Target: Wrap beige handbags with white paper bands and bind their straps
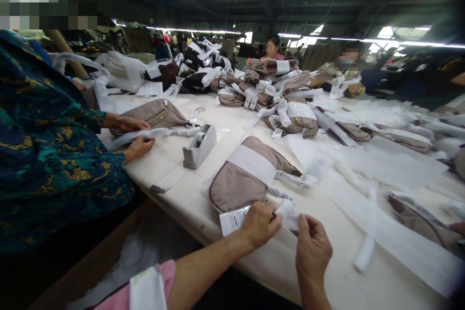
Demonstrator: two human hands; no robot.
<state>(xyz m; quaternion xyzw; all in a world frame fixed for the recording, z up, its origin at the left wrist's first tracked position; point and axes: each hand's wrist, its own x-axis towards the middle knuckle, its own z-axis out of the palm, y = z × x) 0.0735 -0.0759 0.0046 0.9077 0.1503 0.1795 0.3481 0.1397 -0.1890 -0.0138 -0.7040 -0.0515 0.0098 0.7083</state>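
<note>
A taupe bag (236,186) lies on the white table, a band of white wrapping paper (252,163) round its middle. White wrapping also covers its strap, which curls toward my hands. My left hand (259,223) is closed on the white-wrapped strap (288,213) at the bag's near corner. Across from it, my right hand (313,242) pinches the other end of that white wrapping between thumb and fingers. A printed white tag (232,220) sticks out from under the bag beside my left wrist.
A grey tape dispenser (200,147) stands left of the bag. At the left, a co-worker's hands (136,138) hold a white-wrapped strap by another taupe bag (154,115). Wrapped bags (269,87) are heaped behind. Paper sheets (392,232) and a white roll (366,237) lie right.
</note>
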